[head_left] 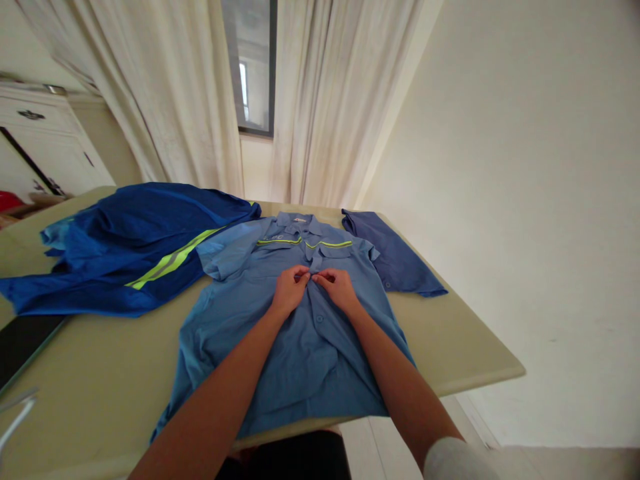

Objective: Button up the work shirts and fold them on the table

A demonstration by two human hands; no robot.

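Note:
A light blue work shirt (295, 347) with neon yellow chest stripes lies face up on the beige table (90, 387), collar pointing away from me. My left hand (289, 291) and my right hand (337, 287) meet at the button placket in the chest area. Both pinch the shirt's front edges with curled fingers, thumbs and fingertips nearly touching each other. The lower buttons of the placket look closed. The hem hangs over the table's near edge.
A dark blue jacket (125, 247) with a reflective yellow stripe is heaped on the left of the table. A darker blue garment (390, 257) lies at the right, by the wall. Cream curtains (320, 100) hang behind the table. White cabinet (45, 147) at far left.

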